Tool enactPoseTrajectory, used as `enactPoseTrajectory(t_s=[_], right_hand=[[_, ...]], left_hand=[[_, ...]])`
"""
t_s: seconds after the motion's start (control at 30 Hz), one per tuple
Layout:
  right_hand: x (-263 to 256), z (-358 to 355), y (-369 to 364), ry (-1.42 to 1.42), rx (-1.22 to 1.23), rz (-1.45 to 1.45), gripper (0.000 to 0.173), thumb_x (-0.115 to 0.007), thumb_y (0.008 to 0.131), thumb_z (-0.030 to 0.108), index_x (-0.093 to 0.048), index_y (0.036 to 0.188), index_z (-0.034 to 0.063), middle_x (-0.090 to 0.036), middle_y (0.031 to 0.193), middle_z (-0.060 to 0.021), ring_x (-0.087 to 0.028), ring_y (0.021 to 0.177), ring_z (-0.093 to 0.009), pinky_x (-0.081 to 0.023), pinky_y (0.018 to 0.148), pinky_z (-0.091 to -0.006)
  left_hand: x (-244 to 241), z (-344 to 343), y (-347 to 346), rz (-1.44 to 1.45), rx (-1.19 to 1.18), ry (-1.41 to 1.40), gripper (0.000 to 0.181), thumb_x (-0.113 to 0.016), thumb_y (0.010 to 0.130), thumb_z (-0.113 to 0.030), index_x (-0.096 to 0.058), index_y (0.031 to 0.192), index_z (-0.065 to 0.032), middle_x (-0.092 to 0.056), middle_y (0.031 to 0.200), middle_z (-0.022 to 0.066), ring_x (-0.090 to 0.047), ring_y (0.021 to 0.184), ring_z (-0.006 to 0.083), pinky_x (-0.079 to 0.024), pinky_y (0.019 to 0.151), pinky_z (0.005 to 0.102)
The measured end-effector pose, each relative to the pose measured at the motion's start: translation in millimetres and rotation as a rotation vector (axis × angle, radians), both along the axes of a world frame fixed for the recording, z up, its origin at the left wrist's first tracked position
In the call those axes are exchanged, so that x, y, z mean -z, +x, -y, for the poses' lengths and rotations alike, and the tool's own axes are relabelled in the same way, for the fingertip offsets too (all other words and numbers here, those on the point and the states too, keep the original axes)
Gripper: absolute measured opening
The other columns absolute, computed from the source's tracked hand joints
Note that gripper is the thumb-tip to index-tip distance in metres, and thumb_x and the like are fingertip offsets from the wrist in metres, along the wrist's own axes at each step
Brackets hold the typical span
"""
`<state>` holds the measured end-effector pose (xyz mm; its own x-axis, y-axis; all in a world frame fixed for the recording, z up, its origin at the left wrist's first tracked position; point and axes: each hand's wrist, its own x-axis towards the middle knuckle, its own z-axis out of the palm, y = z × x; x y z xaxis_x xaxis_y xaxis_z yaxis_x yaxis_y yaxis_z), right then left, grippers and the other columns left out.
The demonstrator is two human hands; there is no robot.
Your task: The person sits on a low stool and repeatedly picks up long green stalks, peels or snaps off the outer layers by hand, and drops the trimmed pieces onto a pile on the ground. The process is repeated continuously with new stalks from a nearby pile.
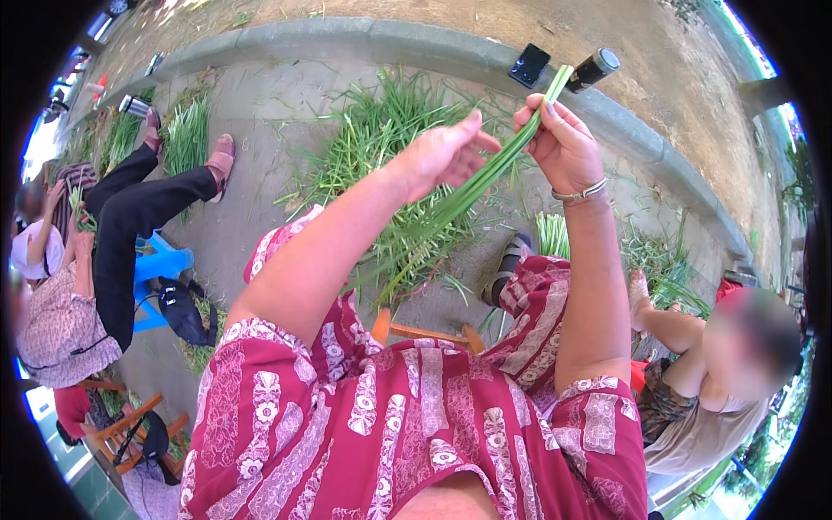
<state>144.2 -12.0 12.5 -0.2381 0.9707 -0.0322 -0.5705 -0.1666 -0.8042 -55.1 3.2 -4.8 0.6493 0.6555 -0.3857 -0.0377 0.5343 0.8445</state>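
Between thumb and fingers, my right hand [575,146] pinches a small bunch of garlic chives [484,181] near its pale cut ends. The long green leaves hang down toward my lap. Close beside the leaves is my left hand [445,153], fingers apart and slightly blurred, with nothing seen in its grasp. Under both hands a loose heap of green chives [374,133] spreads over the pavement. A neater bundle of chives [552,235] lies by my sandalled foot, partly hidden by my right forearm.
On the stone curb [292,36] are a smartphone [530,65] and a dark tumbler [595,70]. A seated person [71,331] at left handles greens near a blue plastic stool [162,257] and a black bag [188,312]. Another person [708,416] sits at right.
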Motion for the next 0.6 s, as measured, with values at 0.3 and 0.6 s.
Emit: enactPoseTrajectory(t_s=[0.3,0.6], right_hand=[[-6,-5,33,0.062,0.31,0.019,0.02,-0.046,0.091,0.018,-0.055,0.102,0.0036,-0.063,0.091,-0.011,-0.059,0.082,-0.02,-0.046,0.069,-0.0309],[12,-7,122,-0.289,1.024,-0.137,0.017,-0.044,0.091,0.019,-0.051,0.102,0.0078,-0.059,0.1,-0.012,-0.052,0.079,-0.023,-0.044,0.068,-0.0376]], left_hand=[[8,12,-3,0.098,0.25,0.08,0.033,-0.05,0.09,-0.028,-0.053,0.108,-0.0005,-0.055,0.065,0.0039,-0.053,0.051,0.0121,-0.045,0.049,0.0243],[18,11,-23,-0.094,0.179,0.036,0.018,-0.058,0.083,-0.013,-0.056,0.099,-0.0039,-0.04,0.055,-0.006,-0.032,0.042,0.0022,-0.024,0.036,0.0176]])
